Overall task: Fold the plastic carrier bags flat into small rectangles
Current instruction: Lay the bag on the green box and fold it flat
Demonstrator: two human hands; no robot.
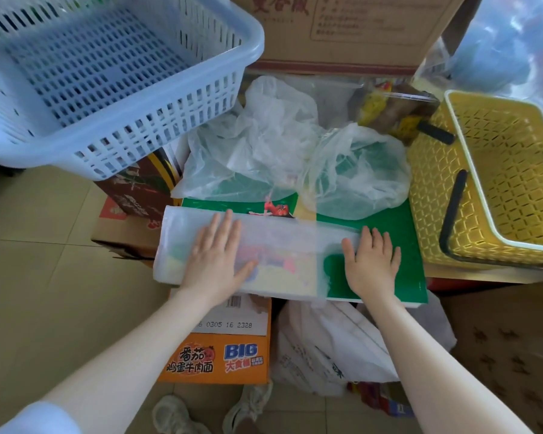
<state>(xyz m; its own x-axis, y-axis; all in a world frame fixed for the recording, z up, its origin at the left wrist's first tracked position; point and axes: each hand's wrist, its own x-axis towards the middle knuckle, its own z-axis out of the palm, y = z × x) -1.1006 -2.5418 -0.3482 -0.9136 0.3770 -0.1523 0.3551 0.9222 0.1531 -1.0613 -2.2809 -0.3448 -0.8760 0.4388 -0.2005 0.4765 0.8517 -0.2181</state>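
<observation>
1. A translucent carrier bag (264, 252), already folded into a long flat strip, lies on a green carton (395, 233) that serves as the counter.
2. The left hand (217, 261) presses flat on the strip's left half, fingers spread and gripping nothing; the right hand (373, 264) lies flat at its right end, also closed on nothing.
3. The film looks thin, light and slippery, likely to spring back unless creased; best pinched at an end edge.
4. Crumpled bags (279, 145) wait behind, between a blue basket (239, 57) and a yellow basket (452, 101).
</observation>
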